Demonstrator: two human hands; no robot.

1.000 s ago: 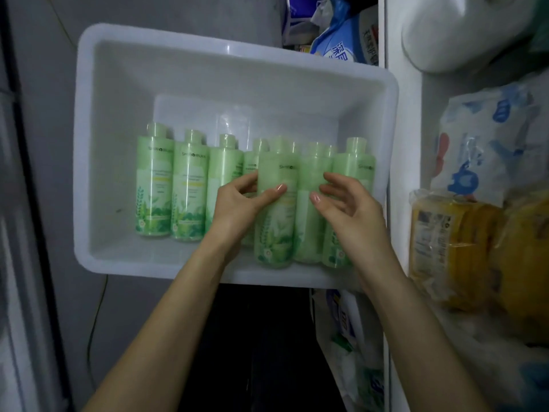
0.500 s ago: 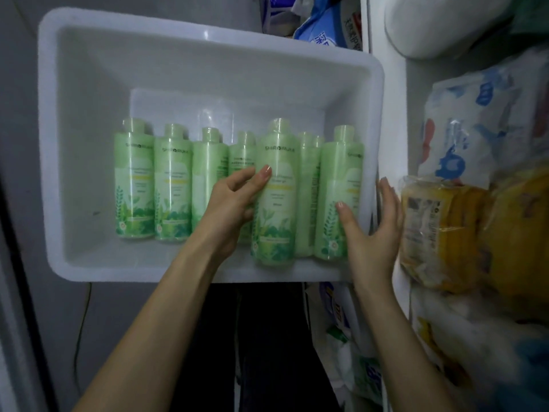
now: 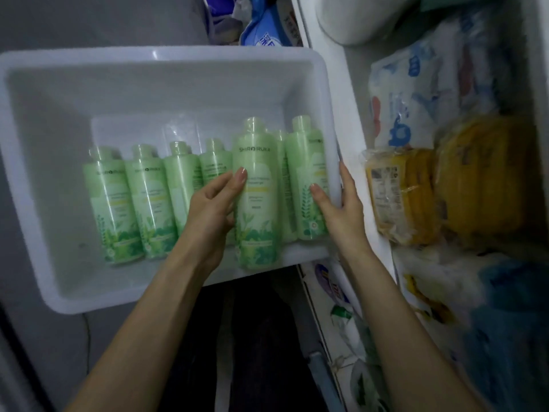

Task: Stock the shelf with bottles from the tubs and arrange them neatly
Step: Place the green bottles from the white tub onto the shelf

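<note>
Head view, looking down: a white tub [image 3: 166, 69] fills the area from 9 to 12 o'clock, and its floor is lined with a row of green bottles [image 3: 148, 200] with leafy labels and matching green caps, caps pointing to 12 o'clock. One bottle, the front bottle [image 3: 255, 203], is seen nearer the camera than the rest, just right of the row's middle, with lettering across its shoulder. It is gripped by the left hand [image 3: 212, 209], which comes in from 7 o'clock: the thumb is laid across the label and the other fingers are wrapped around the bottle's left side. The right hand [image 3: 341, 209] enters from 5 o'clock and is set astride the tub's right wall, which is pinched between the thumb inside, touching the rightmost bottle [image 3: 303, 162], and the fingers [image 3: 346, 179] stretched up the outside of the rim. Just beside the tub at 3 o'clock, the white edge of a shelf [image 3: 352, 120] is seen, crowded with goods: yellow packs [image 3: 398, 197] wrapped in clear film at 3 o'clock, a blue-printed white pack [image 3: 416, 93] at 2 o'clock, and a white roll [image 3: 356, 22] at 1 o'clock. A blue bag [image 3: 267, 34] is visible beyond the tub at 12 o'clock. Both forearms are bare.
</note>
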